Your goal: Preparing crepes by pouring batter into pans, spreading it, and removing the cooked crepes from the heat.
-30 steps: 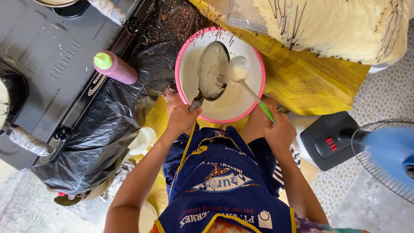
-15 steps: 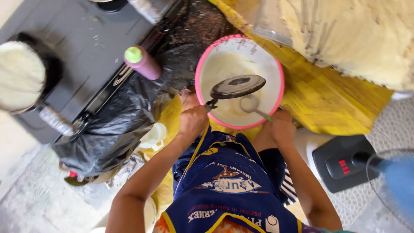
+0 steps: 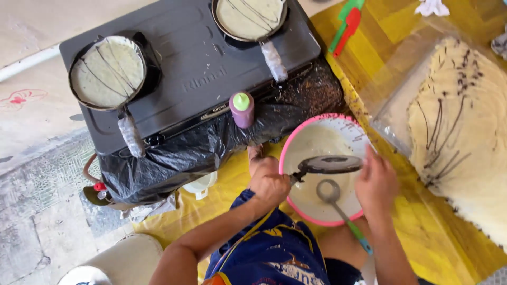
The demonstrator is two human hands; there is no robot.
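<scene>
View now taking in whole stove point(image 3: 211, 79), earlier cut off at edge. Left hand point(image 3: 269, 182) still gripping handle of small black pan point(image 3: 330, 164), holding it flat over pink-rimmed batter bowl point(image 3: 296, 140). Right hand point(image 3: 376, 182) now touching pan's far rim, fingers spread, no longer on ladle point(image 3: 331, 192), which is resting in batter. Two crepe pans point(image 3: 108, 71) sitting on burners. Purple squeeze bottle point(image 3: 242, 110) standing beside bowl. Crepe stack point(image 3: 465, 132) lying at right.

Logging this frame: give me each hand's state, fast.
Left hand: closed on the handle of the small black pan.
Right hand: over the pink-rimmed batter bowl; grip cannot be told.
</scene>
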